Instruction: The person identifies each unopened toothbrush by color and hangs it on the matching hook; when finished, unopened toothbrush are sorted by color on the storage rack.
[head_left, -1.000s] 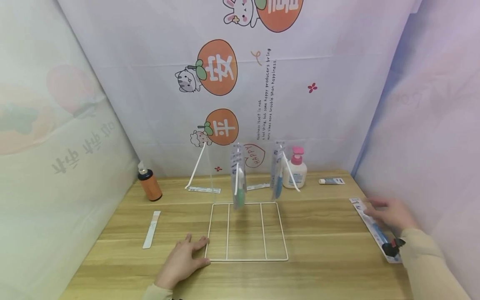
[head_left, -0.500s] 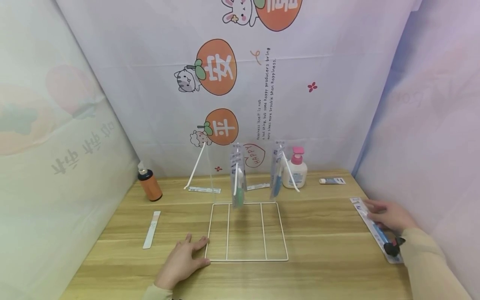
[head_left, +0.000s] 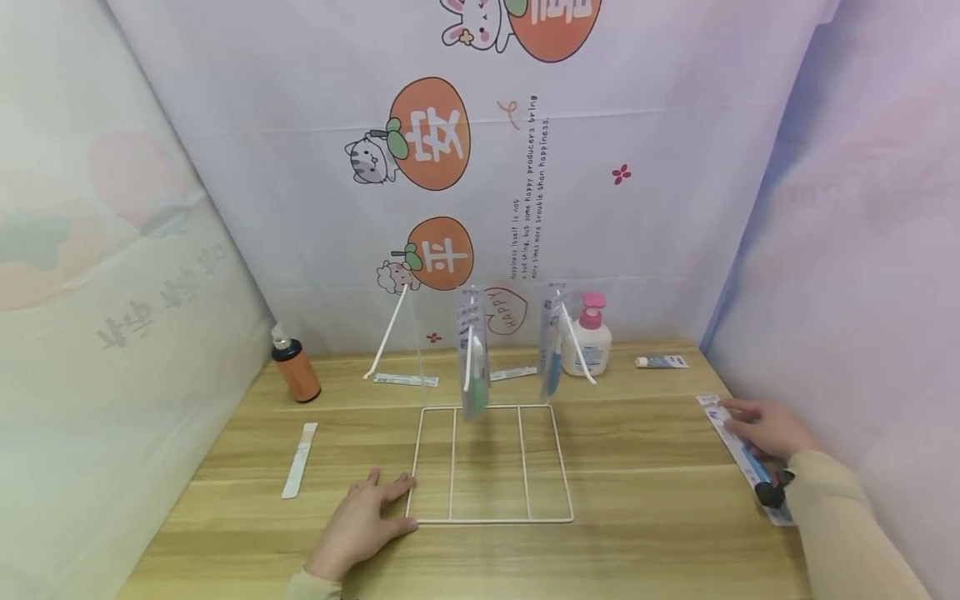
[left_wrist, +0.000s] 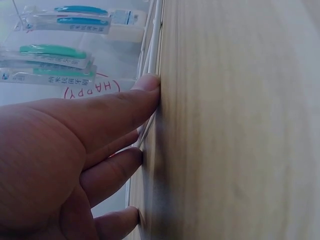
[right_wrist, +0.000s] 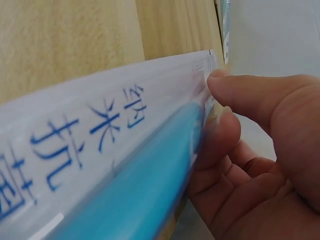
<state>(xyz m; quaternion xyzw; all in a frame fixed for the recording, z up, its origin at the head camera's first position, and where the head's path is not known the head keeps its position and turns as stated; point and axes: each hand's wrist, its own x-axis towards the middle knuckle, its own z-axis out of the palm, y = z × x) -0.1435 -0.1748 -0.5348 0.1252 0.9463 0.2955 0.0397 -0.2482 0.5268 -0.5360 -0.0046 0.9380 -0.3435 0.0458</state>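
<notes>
Pinching a packaged toothbrush (head_left: 742, 450) at the table's edge, the right hand (head_left: 765, 427) works while the left hand (head_left: 360, 525) presses flat, fingers spread, beside a white wire rack (head_left: 489, 463)

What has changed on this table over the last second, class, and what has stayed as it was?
The right hand has slid a little toward the person along the toothbrush pack and now pinches its edge. The left hand still rests flat at the wire rack. The bottles and hanging packs are unchanged.

The surface (head_left: 637, 467) is light brown with wood stripes. The rack (head_left: 489, 463) is white. The toothbrush pack (head_left: 738, 454) is white with blue writing. The bottle (head_left: 296, 371) is orange.
</notes>
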